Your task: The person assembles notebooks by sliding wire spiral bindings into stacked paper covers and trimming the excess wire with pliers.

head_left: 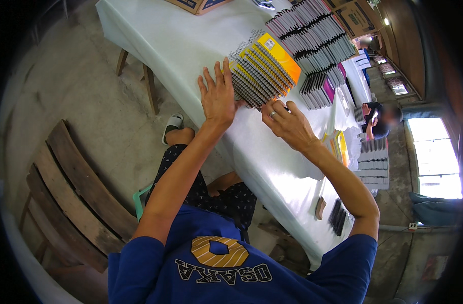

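A stack of spiral-bound notebooks (281,54) with yellow-orange covers lies on the white-covered table (165,50) in front of me. Rows of wire coils run along its side that faces me. My left hand (219,99) is open, its fingers stretched along the stack's left side, and its thumb points to the near corner. At the stack's near right corner is my right hand (287,121), with a ring on one finger. Its fingers are curled and pinched against the lower coils; what lies between the fingertips is hidden.
Tall rows of grey-edged notebooks (312,38) stand behind the stack, with a cardboard box (355,19) beyond. To the right are yellow notebooks (341,147), black coils (338,217) and a small brown piece (320,207). A wooden bench (84,190) stands left; another person (378,119) sits farther along.
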`<state>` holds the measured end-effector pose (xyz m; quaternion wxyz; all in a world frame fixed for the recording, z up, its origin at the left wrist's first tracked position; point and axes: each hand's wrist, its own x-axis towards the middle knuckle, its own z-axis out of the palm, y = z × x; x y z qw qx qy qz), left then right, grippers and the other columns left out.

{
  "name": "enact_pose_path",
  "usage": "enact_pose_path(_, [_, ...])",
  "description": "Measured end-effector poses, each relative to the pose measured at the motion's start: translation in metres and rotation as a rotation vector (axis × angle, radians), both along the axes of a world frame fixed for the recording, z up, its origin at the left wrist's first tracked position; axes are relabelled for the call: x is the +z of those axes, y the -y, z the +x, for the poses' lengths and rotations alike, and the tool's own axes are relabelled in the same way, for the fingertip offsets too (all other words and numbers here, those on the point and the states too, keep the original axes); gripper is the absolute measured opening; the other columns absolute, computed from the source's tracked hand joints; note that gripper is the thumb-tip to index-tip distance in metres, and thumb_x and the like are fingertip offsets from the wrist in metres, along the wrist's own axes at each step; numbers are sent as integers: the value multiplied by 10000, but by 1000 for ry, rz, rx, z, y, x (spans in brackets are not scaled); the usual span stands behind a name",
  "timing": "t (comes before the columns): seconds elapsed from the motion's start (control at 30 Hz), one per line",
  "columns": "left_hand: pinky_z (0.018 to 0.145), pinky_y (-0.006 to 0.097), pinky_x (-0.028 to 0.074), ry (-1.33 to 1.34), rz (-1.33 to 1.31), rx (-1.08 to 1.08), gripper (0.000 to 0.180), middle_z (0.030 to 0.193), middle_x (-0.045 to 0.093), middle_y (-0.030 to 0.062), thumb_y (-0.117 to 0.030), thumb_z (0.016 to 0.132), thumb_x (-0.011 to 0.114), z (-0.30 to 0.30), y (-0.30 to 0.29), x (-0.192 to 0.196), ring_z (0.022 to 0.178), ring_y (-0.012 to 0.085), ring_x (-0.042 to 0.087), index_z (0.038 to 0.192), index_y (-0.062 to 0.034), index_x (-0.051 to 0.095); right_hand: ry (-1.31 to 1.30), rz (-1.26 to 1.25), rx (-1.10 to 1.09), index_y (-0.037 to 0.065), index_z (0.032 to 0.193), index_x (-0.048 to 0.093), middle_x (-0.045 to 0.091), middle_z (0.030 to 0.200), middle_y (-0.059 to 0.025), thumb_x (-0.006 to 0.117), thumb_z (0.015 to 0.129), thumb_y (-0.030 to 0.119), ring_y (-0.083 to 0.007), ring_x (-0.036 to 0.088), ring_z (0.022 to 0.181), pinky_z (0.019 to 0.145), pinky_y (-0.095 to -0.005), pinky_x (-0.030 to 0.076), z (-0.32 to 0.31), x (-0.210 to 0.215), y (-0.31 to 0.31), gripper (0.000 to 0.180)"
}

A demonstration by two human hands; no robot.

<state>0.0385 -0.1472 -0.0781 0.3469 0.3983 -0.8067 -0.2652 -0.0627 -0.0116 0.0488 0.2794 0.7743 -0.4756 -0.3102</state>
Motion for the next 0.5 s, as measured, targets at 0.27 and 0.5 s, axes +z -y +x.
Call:
enact_pose_path(0.27, [1124, 572, 223, -3, -8, 5, 1223, 1488, 367, 205, -319, 585, 895, 1, -2, 0, 1366, 457, 327, 1520, -85, 143, -60, 112, -809, 33, 867, 658, 605, 879, -70, 649, 727, 142, -208, 568, 915, 790, -312, 443, 42, -23, 20, 178])
enact_pose_path(0.5, [1122, 571, 227, -8, -2, 15, 1231, 1485, 368, 198, -336, 571, 895, 2, -2, -1, 1363, 450, 328, 1517, -78, 150, 177, -38, -184, 76, 1080, 589, 576, 1023, -41, 622, 783, 101, -185, 525, 1043, 984, -382, 381, 19, 9, 15, 300])
